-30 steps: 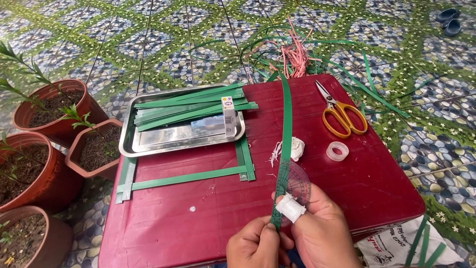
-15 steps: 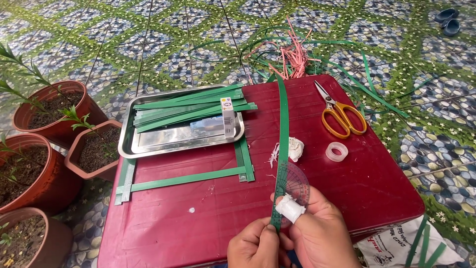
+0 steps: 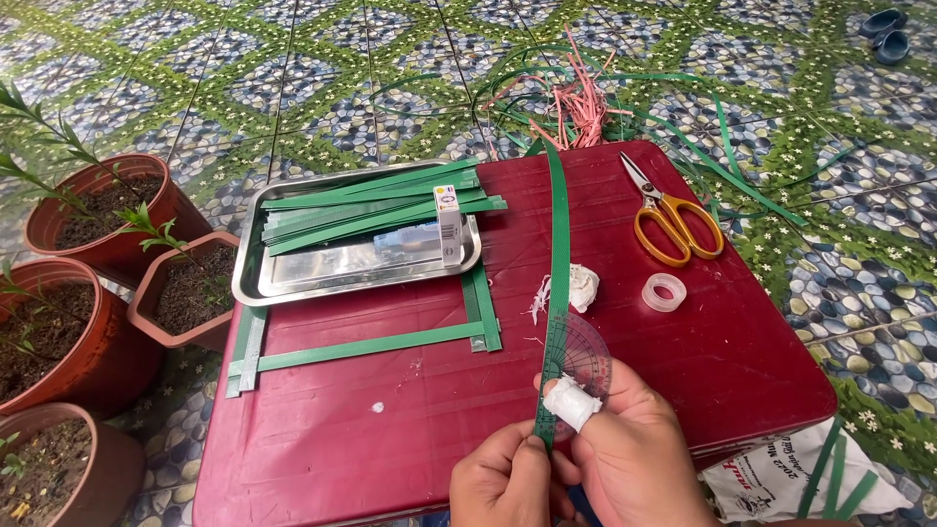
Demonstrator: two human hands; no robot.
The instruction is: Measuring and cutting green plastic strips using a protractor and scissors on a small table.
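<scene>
Both hands sit close together at the red table's [image 3: 390,449] near edge. The left hand [image 3: 505,483] pinches the green strip's [image 3: 557,254] lower end; the right hand [image 3: 634,459], thumb bandaged, presses a clear protractor [image 3: 586,351] against it.

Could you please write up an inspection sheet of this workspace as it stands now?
Surface: dark red table on a patterned pebble floor.
Job's things: long green strip laid over a clear protractor.
Clutter: steel tray of green strips, yellow-handled scissors, tape roll, white wad, taped green frame.
Hands: left hand pinches the strip's near end; right hand, one finger wrapped in white, presses the strip.
Cables: nothing seen.
Surroundings: terracotta pots on the left, loose green and pink strips beyond the table.
</scene>
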